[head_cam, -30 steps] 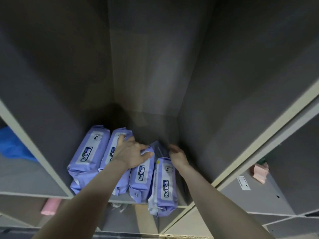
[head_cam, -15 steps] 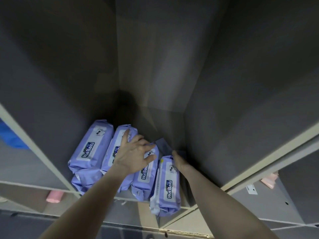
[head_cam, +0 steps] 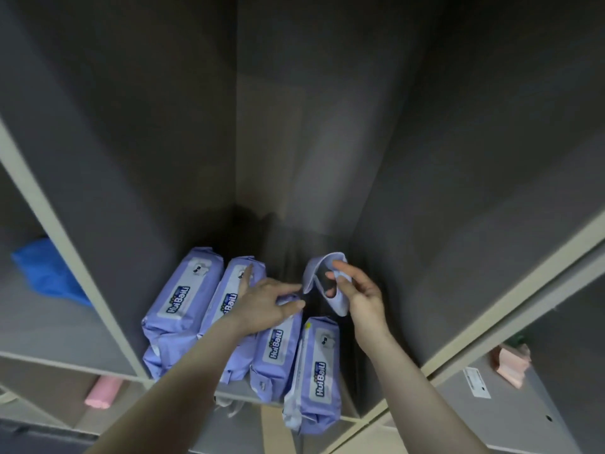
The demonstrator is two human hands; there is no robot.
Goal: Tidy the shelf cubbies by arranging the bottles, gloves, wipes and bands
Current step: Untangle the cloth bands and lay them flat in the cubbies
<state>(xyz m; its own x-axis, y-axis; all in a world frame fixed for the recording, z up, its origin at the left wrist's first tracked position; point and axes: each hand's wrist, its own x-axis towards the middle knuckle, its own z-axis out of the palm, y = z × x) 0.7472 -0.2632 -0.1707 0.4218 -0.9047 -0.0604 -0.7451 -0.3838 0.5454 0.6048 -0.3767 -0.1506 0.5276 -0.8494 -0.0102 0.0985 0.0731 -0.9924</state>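
Several purple wipe packs lie side by side on the floor of the middle cubby [head_cam: 294, 244]: the leftmost pack [head_cam: 183, 290], one beside it [head_cam: 234, 283], a third [head_cam: 278, 352] and a rightmost pack [head_cam: 316, 371] that sticks out over the shelf's front edge. My left hand [head_cam: 265, 304] rests flat, fingers spread, on the middle packs. My right hand [head_cam: 357, 291] pinches the end of another purple pack [head_cam: 322, 273] and holds it lifted and tilted behind the row, near the right wall.
A blue bundle [head_cam: 49, 273] lies in the left cubby. Pink items sit in the lower left cubby [head_cam: 103, 393] and in the right cubby [head_cam: 510, 363], next to a white label [head_cam: 476, 383]. Dark cubby walls close in on both sides.
My right hand has pulled a wipe pack up from behind the row and now holds it raised. My left hand stayed on the middle packs, sliding slightly toward the back.
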